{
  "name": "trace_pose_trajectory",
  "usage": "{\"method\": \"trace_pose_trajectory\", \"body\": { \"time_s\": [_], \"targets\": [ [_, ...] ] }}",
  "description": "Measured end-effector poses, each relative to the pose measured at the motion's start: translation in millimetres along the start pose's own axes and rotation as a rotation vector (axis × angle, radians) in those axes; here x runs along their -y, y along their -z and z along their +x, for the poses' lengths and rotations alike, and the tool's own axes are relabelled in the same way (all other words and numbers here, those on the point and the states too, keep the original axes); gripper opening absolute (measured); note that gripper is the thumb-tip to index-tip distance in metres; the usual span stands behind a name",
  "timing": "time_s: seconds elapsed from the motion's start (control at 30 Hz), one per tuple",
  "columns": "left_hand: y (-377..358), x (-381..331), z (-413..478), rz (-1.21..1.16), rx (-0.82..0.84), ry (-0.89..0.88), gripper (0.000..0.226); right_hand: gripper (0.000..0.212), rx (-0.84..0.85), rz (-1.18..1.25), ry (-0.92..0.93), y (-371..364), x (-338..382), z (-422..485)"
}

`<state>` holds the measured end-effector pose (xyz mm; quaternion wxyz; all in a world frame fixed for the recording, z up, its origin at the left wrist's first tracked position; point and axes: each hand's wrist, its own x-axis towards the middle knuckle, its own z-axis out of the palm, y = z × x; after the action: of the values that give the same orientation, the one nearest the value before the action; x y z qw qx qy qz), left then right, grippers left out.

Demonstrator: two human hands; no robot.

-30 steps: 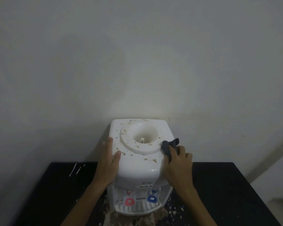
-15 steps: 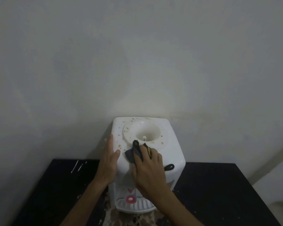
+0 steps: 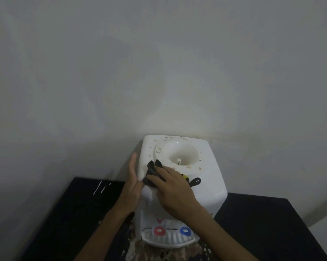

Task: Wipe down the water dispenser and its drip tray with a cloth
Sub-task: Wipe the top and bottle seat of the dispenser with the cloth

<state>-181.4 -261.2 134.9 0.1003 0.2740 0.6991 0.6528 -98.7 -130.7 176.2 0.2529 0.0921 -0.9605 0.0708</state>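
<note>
A white tabletop water dispenser (image 3: 211, 166) stands on a black table against the wall, its top speckled with brown dirt around the round bottle well. My right hand (image 3: 173, 191) presses a dark cloth (image 3: 151, 173) onto the top's front left part, fingers spread over it. My left hand (image 3: 133, 182) lies flat against the dispenser's left side. Below, the white ribbed drip tray (image 3: 168, 240) sits under a red tap (image 3: 159, 231) and a blue tap (image 3: 185, 231).
The black table (image 3: 262, 228) extends to both sides of the dispenser, with white streaks at its back left and crumbs or stains (image 3: 159, 254) in front of the tray. A plain pale wall (image 3: 159, 72) rises directly behind.
My right hand has carried the cloth from the dispenser's right edge across the top to its front left part. My left hand has stayed on the left side.
</note>
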Motion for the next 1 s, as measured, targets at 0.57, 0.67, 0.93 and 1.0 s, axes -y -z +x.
{"method": "trace_pose_trajectory", "body": {
  "time_s": [0.57,0.67,0.93,1.0],
  "targets": [
    [5.9,-2.5,2.3,0.157,0.058,-0.005,0.076,0.03,0.122,-0.27,-0.129,-24.7,4.8,62.4],
    [7.0,-0.5,1.6,0.152,0.084,-0.022,0.083,0.029,0.055,-0.203,-0.106,-19.2,3.3,40.0],
    [6.7,-0.9,1.1,0.156,0.088,-0.025,0.076,0.026,-0.062,0.027,-0.058,10.1,-15.5,-33.9],
    [7.6,2.0,0.1,0.126,0.095,-0.03,0.079,0.026,-0.066,0.081,-0.054,14.2,-24.2,-39.5]
  ]
}}
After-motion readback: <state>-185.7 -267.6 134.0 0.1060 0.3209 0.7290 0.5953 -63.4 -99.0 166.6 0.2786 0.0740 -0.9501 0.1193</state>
